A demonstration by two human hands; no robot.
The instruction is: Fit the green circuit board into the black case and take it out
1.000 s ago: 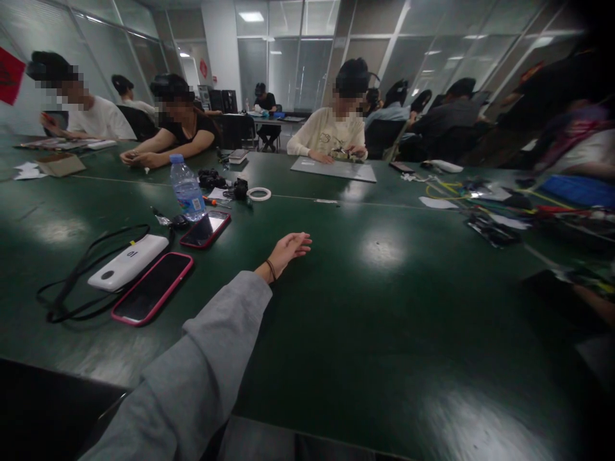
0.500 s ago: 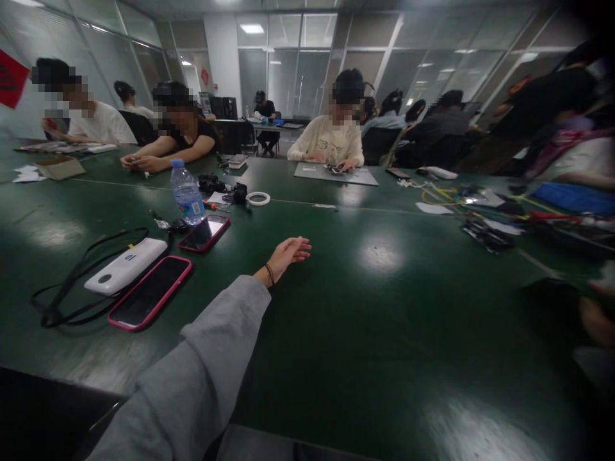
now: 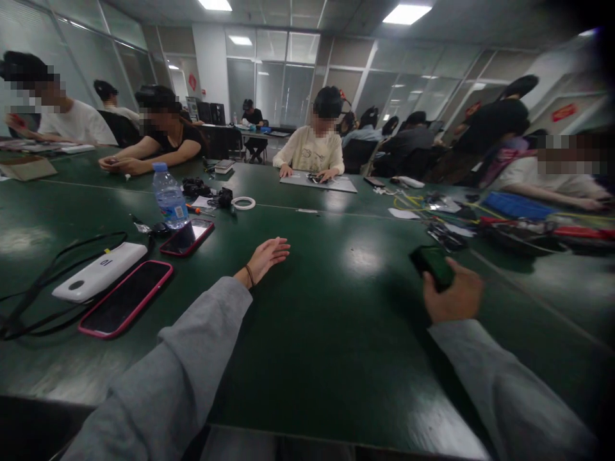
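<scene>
My right hand [image 3: 454, 294] grips a small dark green box-shaped object [image 3: 433, 267], held over the right part of the green table [image 3: 327, 333]. Motion blurs the object, and I cannot make out its exact kind. My left hand [image 3: 267, 259] is empty, its fingers stretched out to the right, over or on the middle of the table. A phone in a pink case [image 3: 187, 237] lies left of that hand, with a second pink-cased phone [image 3: 127, 299] closer to me. Beside it rests a white device [image 3: 100, 272] marked 10, with a black strap.
A water bottle [image 3: 170, 197] stands behind the phones, near a white ring [image 3: 243, 203] and black gadgets [image 3: 221, 197]. Opposite, a person [image 3: 310, 150] works on a grey board [image 3: 336, 184]. Cables and a blue item [image 3: 519, 206] lie at the right; other people sit around.
My right hand has come into fuller view from the right edge, carrying the dark green object. The view has turned right and slightly up; my left hand keeps much the same pose.
</scene>
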